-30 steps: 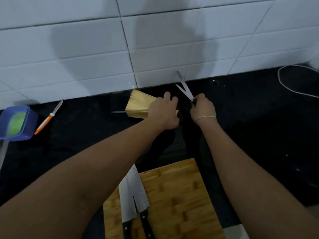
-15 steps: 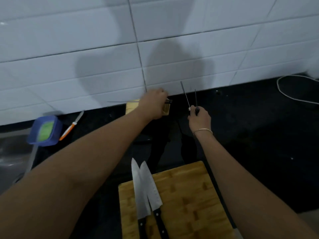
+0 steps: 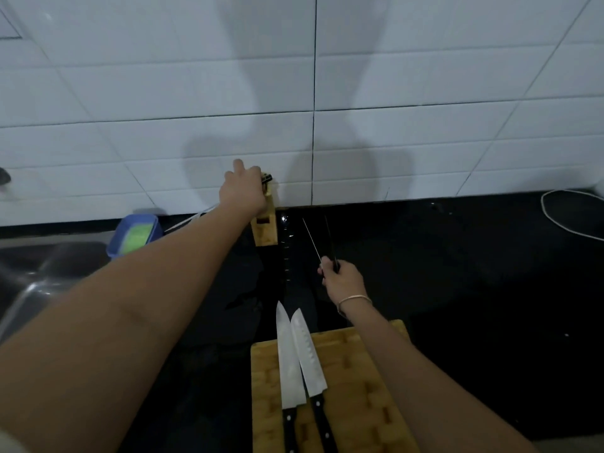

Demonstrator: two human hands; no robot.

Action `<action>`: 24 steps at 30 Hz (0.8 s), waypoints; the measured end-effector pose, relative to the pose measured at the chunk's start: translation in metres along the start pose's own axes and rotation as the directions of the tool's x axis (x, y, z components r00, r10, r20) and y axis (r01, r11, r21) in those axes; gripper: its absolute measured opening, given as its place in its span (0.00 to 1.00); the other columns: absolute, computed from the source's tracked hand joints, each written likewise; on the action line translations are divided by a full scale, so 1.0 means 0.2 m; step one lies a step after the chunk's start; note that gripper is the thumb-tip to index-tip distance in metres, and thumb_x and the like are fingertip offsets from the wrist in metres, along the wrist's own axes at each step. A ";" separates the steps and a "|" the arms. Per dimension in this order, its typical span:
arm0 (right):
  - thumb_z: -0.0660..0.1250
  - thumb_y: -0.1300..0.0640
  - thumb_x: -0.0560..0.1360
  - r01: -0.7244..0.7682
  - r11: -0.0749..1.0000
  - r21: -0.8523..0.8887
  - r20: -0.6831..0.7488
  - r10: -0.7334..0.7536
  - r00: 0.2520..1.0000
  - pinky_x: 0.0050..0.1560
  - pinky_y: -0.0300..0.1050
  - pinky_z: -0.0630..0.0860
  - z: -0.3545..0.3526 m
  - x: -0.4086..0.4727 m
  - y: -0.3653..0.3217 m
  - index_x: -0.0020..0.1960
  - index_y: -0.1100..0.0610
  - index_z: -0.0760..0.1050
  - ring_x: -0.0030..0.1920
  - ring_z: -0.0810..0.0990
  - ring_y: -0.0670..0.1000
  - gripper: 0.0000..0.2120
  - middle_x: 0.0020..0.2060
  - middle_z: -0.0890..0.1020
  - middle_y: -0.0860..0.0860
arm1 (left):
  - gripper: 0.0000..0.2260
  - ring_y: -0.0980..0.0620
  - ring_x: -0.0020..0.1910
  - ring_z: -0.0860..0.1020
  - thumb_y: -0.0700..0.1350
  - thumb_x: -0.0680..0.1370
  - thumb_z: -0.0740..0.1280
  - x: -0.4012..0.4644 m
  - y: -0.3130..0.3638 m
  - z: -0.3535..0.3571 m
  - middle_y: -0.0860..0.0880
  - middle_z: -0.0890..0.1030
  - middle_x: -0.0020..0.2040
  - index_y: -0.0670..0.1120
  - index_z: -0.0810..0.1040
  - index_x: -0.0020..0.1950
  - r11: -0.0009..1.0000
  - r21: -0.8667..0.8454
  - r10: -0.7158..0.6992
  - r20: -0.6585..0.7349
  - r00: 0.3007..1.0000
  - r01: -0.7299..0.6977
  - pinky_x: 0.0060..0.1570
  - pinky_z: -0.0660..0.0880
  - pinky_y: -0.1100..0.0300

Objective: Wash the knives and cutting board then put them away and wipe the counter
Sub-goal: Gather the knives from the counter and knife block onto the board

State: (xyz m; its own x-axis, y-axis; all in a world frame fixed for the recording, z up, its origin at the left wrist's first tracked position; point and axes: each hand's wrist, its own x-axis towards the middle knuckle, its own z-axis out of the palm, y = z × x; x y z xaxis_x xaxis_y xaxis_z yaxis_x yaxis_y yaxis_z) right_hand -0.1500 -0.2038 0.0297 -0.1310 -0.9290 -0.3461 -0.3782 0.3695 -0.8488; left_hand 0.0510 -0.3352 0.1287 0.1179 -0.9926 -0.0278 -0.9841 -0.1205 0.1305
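Plainly, the biggest risk sits with the counter [image 3: 457,273], a black surface that gleams as if wet in its middle; anything set down there could slide, and dark handles would be hard to spot against it. At its left edge the steel sink [image 3: 39,276] drops away, so a nudged item near that side could fall in.

Next, the cutting board [image 3: 353,387] lies at the near edge of the counter, between the two forearms, with its near end out of view. Two large knives [image 3: 295,361] lie side by side on it, tips overhanging its far edge and pointing toward the wall; the right forearm passes just beside them, and a careless sweep could catch a blade or knock one off the board.

Then the knife block [image 3: 266,228] stands against the tiled wall. The left hand [image 3: 243,192] is curled over its top, gripping it near a dark handle; if the block tips under that pull, it could topple.

Smallest, the right hand [image 3: 341,281] has its fingers closed round the handles of two thin knives [image 3: 322,243], blades up and slightly splayed toward the block. Holding two in one fist is loose work, I judge; one could twist free.
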 end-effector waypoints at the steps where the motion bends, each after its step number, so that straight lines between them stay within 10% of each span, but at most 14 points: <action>1: 0.60 0.45 0.83 -0.022 1.000 -0.008 0.019 0.022 1.000 0.44 0.45 0.74 0.00 -0.02 0.02 0.44 0.53 0.79 0.41 0.80 0.52 0.16 0.39 0.81 0.51 | 0.28 0.37 0.61 0.70 0.38 0.71 0.70 -0.02 0.00 0.00 0.39 0.64 0.67 0.44 0.67 0.69 1.000 -0.021 -0.004 -0.012 1.000 0.003 0.45 0.72 0.50; 8: 0.72 0.46 0.76 -0.128 0.985 -0.111 0.105 0.140 0.985 0.38 0.42 0.75 -0.08 -0.24 0.15 0.42 0.58 0.77 0.42 0.81 0.52 0.15 0.37 0.81 0.51 | 0.16 0.51 0.47 0.74 0.53 0.75 0.68 -0.55 0.14 0.12 0.48 0.73 0.56 0.47 0.73 0.58 0.932 -0.238 0.169 -0.378 0.910 -0.272 0.37 0.71 0.59; 14: 0.71 0.47 0.75 -0.059 0.957 -0.285 0.123 0.098 0.988 0.29 0.42 0.70 -0.06 -0.53 0.37 0.34 0.55 0.75 0.31 0.76 0.48 0.15 0.29 0.78 0.50 | 0.09 0.58 0.38 0.72 0.56 0.80 0.65 -1.10 0.16 0.49 0.57 0.71 0.39 0.54 0.68 0.45 0.876 -0.277 0.383 -0.096 0.919 -0.395 0.34 0.71 0.61; 20: 0.64 0.47 0.79 -0.193 0.955 -0.223 0.158 0.231 0.960 0.34 0.42 0.71 -0.13 -0.63 0.47 0.38 0.55 0.76 0.34 0.76 0.48 0.15 0.33 0.78 0.49 | 0.04 0.58 0.42 0.71 0.50 0.78 0.64 -1.30 0.15 0.57 0.57 0.72 0.43 0.55 0.68 0.49 0.845 -0.300 0.488 0.093 0.868 -0.443 0.39 0.75 0.54; 24: 0.62 0.51 0.80 -0.206 0.940 -0.272 0.071 0.233 0.970 0.36 0.44 0.71 -0.21 -0.62 0.51 0.47 0.56 0.77 0.39 0.77 0.50 0.10 0.41 0.80 0.52 | 0.09 0.58 0.47 0.68 0.44 0.76 0.65 -1.41 0.23 0.58 0.57 0.72 0.49 0.57 0.69 0.51 0.730 -0.294 0.678 0.199 0.707 -0.617 0.51 0.71 0.58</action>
State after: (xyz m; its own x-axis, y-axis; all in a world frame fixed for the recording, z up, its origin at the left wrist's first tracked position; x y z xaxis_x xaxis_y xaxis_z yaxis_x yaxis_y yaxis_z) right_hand -0.2120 -0.0517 0.0024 -0.1500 -0.8136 -0.5617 -0.5780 0.5331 -0.6178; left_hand -0.0437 -0.0602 0.0273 -0.6107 -0.7814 -0.1286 -0.7520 0.5214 0.4034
